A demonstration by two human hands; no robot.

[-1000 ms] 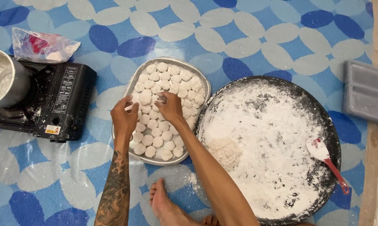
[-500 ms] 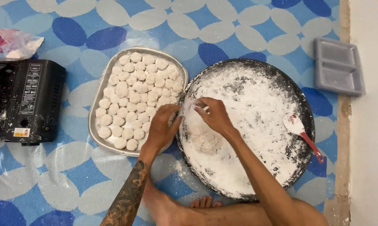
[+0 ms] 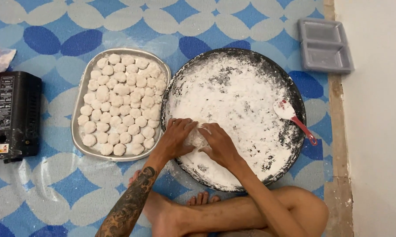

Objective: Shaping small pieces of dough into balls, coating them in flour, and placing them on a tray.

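Two hands, the left hand point(image 3: 177, 137) and right hand point(image 3: 220, 145), were cupped half-closed around a lump of dough point(image 3: 196, 138) in the floured pan point(image 3: 180, 94), touching it from both sides. The lump looked roundish, with no clear long axis or pointing end. Squeezing too hard could likely tear it; flour might spill onto the mat point(image 3: 53, 193) toward the knees. Left of the hands lay a tray point(image 3: 77, 131) of dough balls point(image 3: 119, 107).

**Hands meet in the flour pan**

Your left hand point(image 3: 177, 137) and right hand point(image 3: 219, 145) press a dough lump point(image 3: 196, 138) in the round floured pan point(image 3: 198, 72), beside a metal tray point(image 3: 80, 94) of dough balls point(image 3: 121, 103); a red-handled spatula point(image 3: 293, 117) rests opposite.
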